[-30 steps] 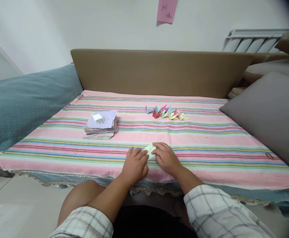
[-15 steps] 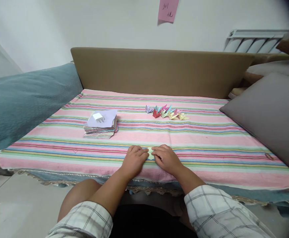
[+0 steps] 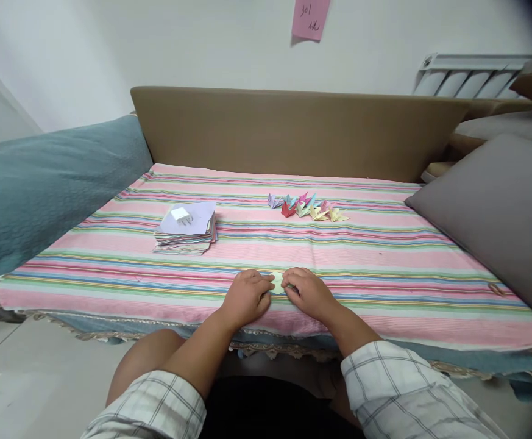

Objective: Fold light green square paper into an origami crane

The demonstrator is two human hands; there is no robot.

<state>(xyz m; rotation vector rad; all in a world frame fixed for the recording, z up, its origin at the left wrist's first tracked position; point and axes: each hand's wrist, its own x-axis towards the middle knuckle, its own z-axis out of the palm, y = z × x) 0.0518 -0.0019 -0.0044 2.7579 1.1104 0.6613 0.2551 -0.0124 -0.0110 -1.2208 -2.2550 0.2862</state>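
A small pale green folded paper [image 3: 277, 283] lies on the striped cloth [image 3: 384, 268] near its front edge. My left hand [image 3: 246, 297] and my right hand [image 3: 308, 292] rest on either side of it, fingers curled and pressing down on the paper, which shows only as a sliver between them. Farther back stands a row of several folded paper cranes [image 3: 306, 208] in mixed colours. To the left lies a stack of coloured paper squares [image 3: 187, 232] with a white charger plug [image 3: 181, 215] on top.
A grey cushion [image 3: 494, 207] fills the right side. A teal blanket [image 3: 41, 189] covers the left. A tan padded back [image 3: 293, 131] runs behind the cloth. A pink note [image 3: 310, 18] hangs on the wall, a white radiator [image 3: 467, 73] at upper right.
The green paper was raised between my fingertips a second ago; it now lies flat under both hands, which have closed in over it.
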